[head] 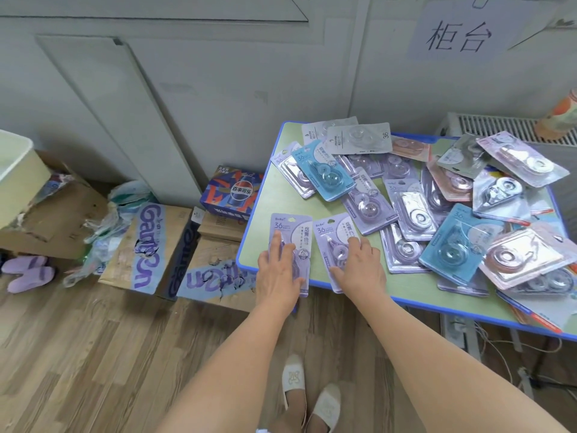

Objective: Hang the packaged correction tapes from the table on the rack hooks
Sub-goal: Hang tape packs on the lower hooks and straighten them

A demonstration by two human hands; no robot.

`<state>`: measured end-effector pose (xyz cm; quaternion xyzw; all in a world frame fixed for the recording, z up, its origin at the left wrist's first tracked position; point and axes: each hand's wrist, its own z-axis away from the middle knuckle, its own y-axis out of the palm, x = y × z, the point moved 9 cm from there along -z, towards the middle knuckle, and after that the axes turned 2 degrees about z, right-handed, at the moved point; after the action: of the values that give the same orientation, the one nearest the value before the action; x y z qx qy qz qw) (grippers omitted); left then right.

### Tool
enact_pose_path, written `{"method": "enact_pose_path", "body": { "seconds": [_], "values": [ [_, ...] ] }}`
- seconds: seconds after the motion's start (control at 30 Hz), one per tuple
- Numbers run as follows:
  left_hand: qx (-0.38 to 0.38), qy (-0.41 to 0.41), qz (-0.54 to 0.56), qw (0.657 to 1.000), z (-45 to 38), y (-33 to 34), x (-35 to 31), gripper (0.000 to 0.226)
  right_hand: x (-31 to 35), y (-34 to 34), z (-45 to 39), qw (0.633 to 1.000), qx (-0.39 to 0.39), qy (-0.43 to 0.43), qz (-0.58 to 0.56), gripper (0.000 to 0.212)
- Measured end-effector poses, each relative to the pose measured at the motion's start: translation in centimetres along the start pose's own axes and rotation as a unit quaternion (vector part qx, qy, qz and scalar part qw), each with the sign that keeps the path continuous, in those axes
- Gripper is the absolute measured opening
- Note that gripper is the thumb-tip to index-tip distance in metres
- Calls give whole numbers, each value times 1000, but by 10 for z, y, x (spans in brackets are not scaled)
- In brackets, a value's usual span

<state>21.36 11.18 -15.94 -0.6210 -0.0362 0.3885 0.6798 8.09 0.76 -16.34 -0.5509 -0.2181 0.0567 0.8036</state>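
At the table [315, 210] edge, each flat, open hand presses one purple pack: left hand [278, 270] on the left pack [292, 228], right hand [359, 267] on the right pack [331, 234].

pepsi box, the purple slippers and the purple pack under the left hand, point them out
pepsi box [232, 195]: head view, on its printed front face.
purple slippers [28, 273]: head view, on the nearer slipper's upper.
purple pack [292, 226]: head view, on the card's top, above the left hand [276, 273].

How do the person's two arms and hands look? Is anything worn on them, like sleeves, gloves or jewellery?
Both forearms are bare as far as the picture shows; no sleeve, glove, watch or bracelet is visible. The left hand and the right hand show no ring, though the fingers are too small in the picture to be sure.
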Motion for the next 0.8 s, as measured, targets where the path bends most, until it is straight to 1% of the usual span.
{"method": "enact_pose_path", "body": {
  "seconds": [0.23, 0.33, 0.4, 0.53, 0.67, 0.73, 0.8],
  "values": [
    [6, -1, -15, 1000, 2, -11, -9, 63, -8, -17, 14, 999, 2, 31, -21, 62],
    [19, 25, -25, 999, -4, -15, -27, 66, -17, -32, 21, 998, -11, 55, -30, 64],
    [29, 41, -19, 999, -9, -16, -39, 62, -25, -41, 24, 996, -20, 73, -39, 65],
    [48, 106, -11, 993, -13, -14, -65, 53, -45, -58, 41, 988, -48, 130, -67, 63],
    [85, 182, -24, 979, -9, -8, -91, 53, -63, -65, 66, 976, -82, 191, -66, 66],
    [104, 208, -32, 972, -3, -3, -98, 53, -72, -64, 80, 969, -91, 220, -67, 70],
    [117, 246, -45, 961, 8, 3, -107, 53, -83, -61, 99, 957, -103, 259, -78, 71]
  ]
}}
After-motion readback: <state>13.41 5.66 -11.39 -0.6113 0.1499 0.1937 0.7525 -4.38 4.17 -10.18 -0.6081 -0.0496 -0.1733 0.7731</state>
